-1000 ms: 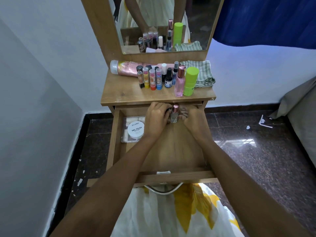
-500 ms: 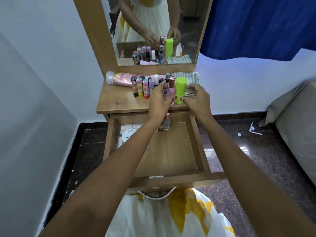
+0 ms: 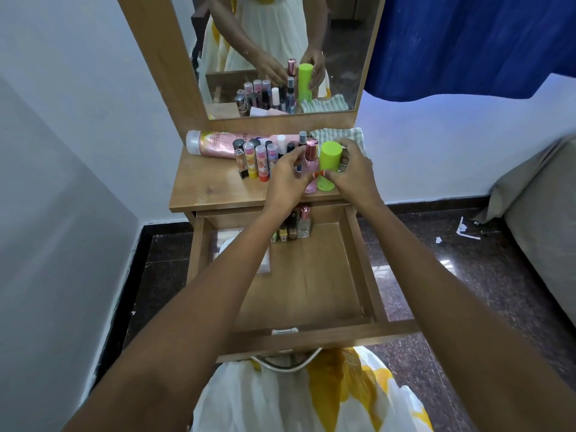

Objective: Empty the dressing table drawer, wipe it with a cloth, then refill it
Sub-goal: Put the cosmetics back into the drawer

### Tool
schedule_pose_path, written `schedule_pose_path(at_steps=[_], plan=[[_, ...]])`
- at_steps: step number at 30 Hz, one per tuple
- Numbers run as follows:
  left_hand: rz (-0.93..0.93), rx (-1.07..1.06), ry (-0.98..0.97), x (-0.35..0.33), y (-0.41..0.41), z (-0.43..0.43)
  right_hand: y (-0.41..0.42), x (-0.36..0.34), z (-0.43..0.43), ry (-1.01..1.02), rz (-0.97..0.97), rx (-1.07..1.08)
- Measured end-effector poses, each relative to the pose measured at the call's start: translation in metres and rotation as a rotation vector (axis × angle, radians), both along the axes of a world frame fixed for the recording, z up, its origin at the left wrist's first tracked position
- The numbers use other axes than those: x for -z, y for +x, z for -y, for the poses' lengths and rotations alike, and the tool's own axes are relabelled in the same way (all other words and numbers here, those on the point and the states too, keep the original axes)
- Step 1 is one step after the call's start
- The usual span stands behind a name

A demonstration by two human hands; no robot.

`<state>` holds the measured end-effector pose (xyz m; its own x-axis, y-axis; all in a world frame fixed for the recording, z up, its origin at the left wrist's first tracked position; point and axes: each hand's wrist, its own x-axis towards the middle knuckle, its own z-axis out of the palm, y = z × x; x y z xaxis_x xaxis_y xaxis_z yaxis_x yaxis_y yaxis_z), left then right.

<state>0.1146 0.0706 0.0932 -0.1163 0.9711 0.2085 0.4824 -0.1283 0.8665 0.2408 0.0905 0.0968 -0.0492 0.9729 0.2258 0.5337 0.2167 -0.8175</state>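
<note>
The wooden drawer (image 3: pixel 311 294) is pulled out below the dressing table top (image 3: pixel 205 188). At its back stand a few small nail polish bottles (image 3: pixel 296 226), and a white box (image 3: pixel 265 263) lies at its left, mostly hidden by my left forearm. On the table top my left hand (image 3: pixel 288 179) grips the pink perfume bottle (image 3: pixel 311 160) with a rose cap. My right hand (image 3: pixel 355 173) grips the lime-green cylinder bottle (image 3: pixel 329 157) beside it. A green striped cloth (image 3: pixel 338 134) lies folded behind my right hand.
Several lip balm tubes (image 3: pixel 258 160) and small bottles stand left of my hands, with a pink lotion bottle (image 3: pixel 218 143) lying behind them. A mirror (image 3: pixel 280 54) rises at the back. A blue curtain (image 3: pixel 473 42) hangs at the right; a grey cushion (image 3: pixel 536 213) is at far right.
Both hands rose from the back of the drawer, where they left the nail polish bottles, to the table top and closed round the pink and green bottles.
</note>
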Motion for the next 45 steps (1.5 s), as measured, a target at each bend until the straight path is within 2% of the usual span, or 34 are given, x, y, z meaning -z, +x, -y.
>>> schedule_pose_path(at_steps=[7, 21, 30, 40, 45], plan=[[-0.039, -0.020, 0.018, -0.001, -0.001, 0.009, 0.001, 0.002, 0.008, 0.018, -0.015, -0.016], [-0.022, 0.115, -0.047, 0.014, 0.010, 0.056, 0.024, 0.019, 0.061, -0.011, -0.041, -0.074], [-0.101, 0.076, -0.163, 0.047, 0.022, 0.070, 0.032, 0.052, 0.071, -0.085, 0.117, -0.114], [0.003, 0.057, -0.268, 0.074, 0.028, 0.073, 0.035, 0.077, 0.065, -0.078, 0.463, -0.089], [-0.035, 0.059, -0.251, 0.085, 0.030, 0.069, 0.034, 0.080, 0.062, -0.109, 0.523, -0.066]])
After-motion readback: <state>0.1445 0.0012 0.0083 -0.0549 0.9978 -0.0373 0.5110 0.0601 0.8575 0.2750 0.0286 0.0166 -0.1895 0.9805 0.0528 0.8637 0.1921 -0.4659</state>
